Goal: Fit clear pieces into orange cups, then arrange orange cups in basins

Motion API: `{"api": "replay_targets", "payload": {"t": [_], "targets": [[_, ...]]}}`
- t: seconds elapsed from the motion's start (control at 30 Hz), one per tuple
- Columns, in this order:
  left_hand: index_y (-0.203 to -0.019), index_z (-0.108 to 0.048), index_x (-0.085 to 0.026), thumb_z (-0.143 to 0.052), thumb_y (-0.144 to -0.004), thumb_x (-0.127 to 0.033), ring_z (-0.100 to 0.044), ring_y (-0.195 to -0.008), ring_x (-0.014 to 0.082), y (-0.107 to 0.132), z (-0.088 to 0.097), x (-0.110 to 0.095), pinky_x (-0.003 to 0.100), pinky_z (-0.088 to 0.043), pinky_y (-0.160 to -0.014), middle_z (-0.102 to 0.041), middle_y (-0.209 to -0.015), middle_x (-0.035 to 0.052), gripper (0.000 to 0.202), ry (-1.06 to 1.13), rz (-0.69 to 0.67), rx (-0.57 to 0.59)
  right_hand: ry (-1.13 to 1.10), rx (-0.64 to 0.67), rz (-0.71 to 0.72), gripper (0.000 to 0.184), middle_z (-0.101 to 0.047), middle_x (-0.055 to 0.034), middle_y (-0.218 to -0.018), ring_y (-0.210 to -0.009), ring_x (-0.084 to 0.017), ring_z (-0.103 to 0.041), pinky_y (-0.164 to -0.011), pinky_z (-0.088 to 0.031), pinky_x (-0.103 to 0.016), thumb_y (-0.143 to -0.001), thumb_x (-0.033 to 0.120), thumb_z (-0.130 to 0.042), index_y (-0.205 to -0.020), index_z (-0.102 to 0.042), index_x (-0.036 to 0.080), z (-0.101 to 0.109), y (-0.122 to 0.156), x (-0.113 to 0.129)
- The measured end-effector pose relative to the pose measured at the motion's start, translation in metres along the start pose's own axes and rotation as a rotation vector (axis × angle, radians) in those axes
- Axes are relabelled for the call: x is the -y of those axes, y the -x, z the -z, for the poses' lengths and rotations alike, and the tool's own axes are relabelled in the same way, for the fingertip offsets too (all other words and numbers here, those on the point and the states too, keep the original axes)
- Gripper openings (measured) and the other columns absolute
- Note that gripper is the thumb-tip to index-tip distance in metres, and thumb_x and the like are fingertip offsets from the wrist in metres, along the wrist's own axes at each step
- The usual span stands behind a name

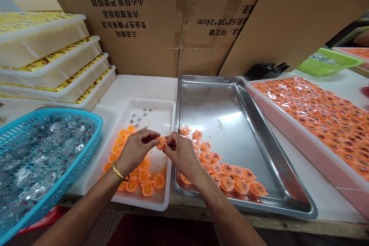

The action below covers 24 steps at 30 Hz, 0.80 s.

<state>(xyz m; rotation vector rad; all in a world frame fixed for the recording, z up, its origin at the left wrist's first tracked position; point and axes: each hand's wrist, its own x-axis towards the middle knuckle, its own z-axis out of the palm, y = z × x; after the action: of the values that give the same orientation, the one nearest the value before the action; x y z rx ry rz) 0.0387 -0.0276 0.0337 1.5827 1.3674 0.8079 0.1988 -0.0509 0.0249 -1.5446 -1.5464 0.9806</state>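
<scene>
Cap point(160, 143), orange, at the centre of the frame, held above the seam between the white tray point(161, 117) and the steel tray point(230, 111). The left grip point(135, 150) and right grip point(181, 153) both pinch its rim with their fingertips. Judged best practice: a light pinch at the edge, the cap level, and the work kept over the trays, so a slip lands among the loose caps point(227, 173).

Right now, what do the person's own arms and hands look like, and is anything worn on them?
Both forearms are bare, no sleeves show, and neither the left hand nor the right hand wears a glove. A thin gold-coloured metal bangle circles the left wrist. No watch shows.
</scene>
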Motion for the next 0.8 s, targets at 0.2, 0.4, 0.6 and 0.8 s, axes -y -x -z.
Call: {"api": "replay_targets", "payload": {"t": [0.2,0.4,0.6,0.8], "targets": [[-0.083,-0.072,-0.023,-0.062,-0.076,-0.025,-0.060,-0.078,0.0144,-0.010,0.011,-0.007,0.027,-0.044,-0.070,-0.067,-0.084,0.0012,0.012,-0.159,-0.107,0.152,0.030,0.043,0.012,0.013,-0.062,0.0017,-0.064,-0.055,-0.010,-0.051,-0.052,-0.036,-0.021,-0.070,0.008,-0.056,-0.063,-0.052,0.018,0.004,-0.002,0.002],[-0.077,-0.072,-0.021,-0.064,-0.072,-0.025,-0.061,-0.075,0.0169,-0.017,0.011,-0.010,0.028,-0.045,-0.068,-0.068,-0.079,0.0026,0.010,-0.061,-0.017,0.211,-0.026,0.036,0.008,0.012,-0.066,-0.0004,-0.071,-0.059,-0.011,-0.054,-0.054,-0.040,-0.023,-0.070,0.012,-0.059,-0.062,-0.052,0.019,0.004,-0.001,0.003],[-0.079,-0.071,-0.021,-0.062,-0.076,-0.026,-0.058,-0.076,0.0153,-0.009,0.006,-0.012,0.027,-0.044,-0.068,-0.065,-0.080,0.0020,0.010,-0.126,-0.083,0.129,-0.401,0.015,-0.117,0.010,-0.066,-0.0020,-0.080,-0.071,-0.014,-0.061,-0.063,-0.049,-0.027,-0.072,0.021,-0.061,-0.079,-0.055,0.019,-0.006,0.006,-0.003],[-0.099,-0.067,-0.022,-0.060,-0.080,-0.035,-0.056,-0.075,0.0153,0.003,-0.008,-0.007,0.027,-0.044,-0.067,-0.060,-0.086,0.0036,0.025,-0.114,-0.091,0.018,-0.677,0.002,-0.152,0.035,-0.064,-0.0058,-0.093,-0.082,-0.017,-0.062,-0.076,-0.053,-0.036,-0.070,0.034,-0.069,-0.099,-0.058,0.018,-0.010,0.008,-0.006]]}}
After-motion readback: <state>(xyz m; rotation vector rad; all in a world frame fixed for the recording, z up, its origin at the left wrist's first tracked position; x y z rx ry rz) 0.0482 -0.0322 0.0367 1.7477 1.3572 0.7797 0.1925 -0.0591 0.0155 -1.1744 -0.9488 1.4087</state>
